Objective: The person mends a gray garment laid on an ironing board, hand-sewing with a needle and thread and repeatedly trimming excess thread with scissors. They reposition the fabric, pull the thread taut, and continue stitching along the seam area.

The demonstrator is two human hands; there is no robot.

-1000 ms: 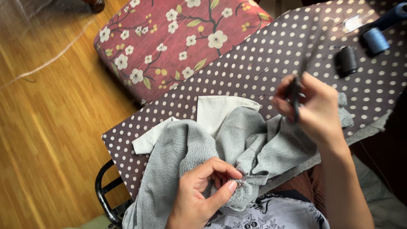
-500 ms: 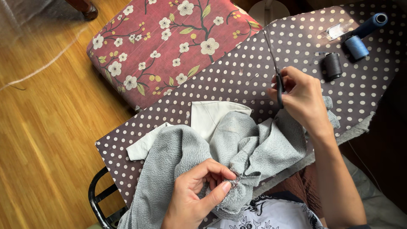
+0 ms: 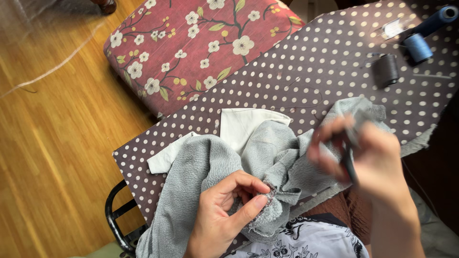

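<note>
I am pinching a fold of the grey fleece cloth (image 3: 210, 167) between the thumb and fingers of my left hand (image 3: 224, 215) in the lower middle of the frame, the pinched edge showing a rough seam at my fingertips. My right hand (image 3: 368, 162) is hovering at the right of the frame, blurred, with its fingers closed around a small dark tool (image 3: 348, 160) that looks like a pair of scissors, though I cannot tell for sure. The cloth is lying bunched on the brown polka-dot board (image 3: 287, 76), spreading from the lower left toward the right, with a white piece of fabric (image 3: 239, 126) peeking out beneath it near the centre. In the upper right a dark spool of thread (image 3: 388, 69) is lying just beside a blue spool (image 3: 417, 47). A red floral cushion (image 3: 191, 43) is sitting at the upper middle, and the wooden floor (image 3: 52, 143) is filling the left side.
</note>
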